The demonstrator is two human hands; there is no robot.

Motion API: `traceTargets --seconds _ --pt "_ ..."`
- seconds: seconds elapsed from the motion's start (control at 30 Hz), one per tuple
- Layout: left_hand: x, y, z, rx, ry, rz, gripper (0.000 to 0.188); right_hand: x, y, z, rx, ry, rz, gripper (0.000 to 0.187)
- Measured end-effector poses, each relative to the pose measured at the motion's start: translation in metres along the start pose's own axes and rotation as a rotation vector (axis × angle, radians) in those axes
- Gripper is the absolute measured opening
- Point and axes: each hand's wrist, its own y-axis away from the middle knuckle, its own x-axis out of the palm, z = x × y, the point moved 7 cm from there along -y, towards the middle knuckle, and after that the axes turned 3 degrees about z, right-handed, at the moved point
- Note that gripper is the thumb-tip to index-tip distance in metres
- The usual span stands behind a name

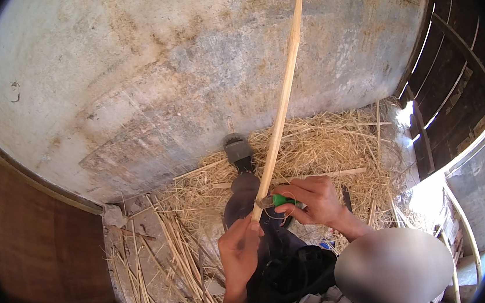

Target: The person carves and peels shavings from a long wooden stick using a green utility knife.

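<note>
My left hand (240,250) is closed round the lower end of a long pale bamboo strip (283,101). The strip slants up and away from me, past the top of the view. In my right hand (316,203) is a small green-handled blade tool (283,200), pinched between thumb and fingers. Its metal end meets the strip just above my left hand; whether it is a knife or a peeler I cannot tell. A thin curled shaving hangs by the tool. My leg in dark trousers stretches out beneath the strip, with a dark shoe (237,149) at its end.
Pale shavings (329,143) heap on the floor by the stained wall (188,75). Several bamboo strips (182,256) lie at the left, near a brown wooden panel (34,230). Dark slatted boards (451,73) stand at the right. A blurred oval hides the lower right.
</note>
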Motion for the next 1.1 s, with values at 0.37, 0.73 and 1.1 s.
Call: traceTargets --seconds 0.37,0.73,1.1 --pt "-0.01 0.009 0.002 0.103 -0.154 -0.07 0.024 0.0 -0.004 0.009 -0.04 0.153 -0.054 0.034" --pt "-0.009 0.011 -0.008 0.048 -0.219 -0.075 0.031 -0.001 -0.004 0.009 -0.043 0.153 -0.104 0.033" --pt "-0.009 0.016 -0.007 0.042 -0.268 -0.076 0.029 -0.004 -0.007 0.001 -0.015 0.168 -0.134 0.033"
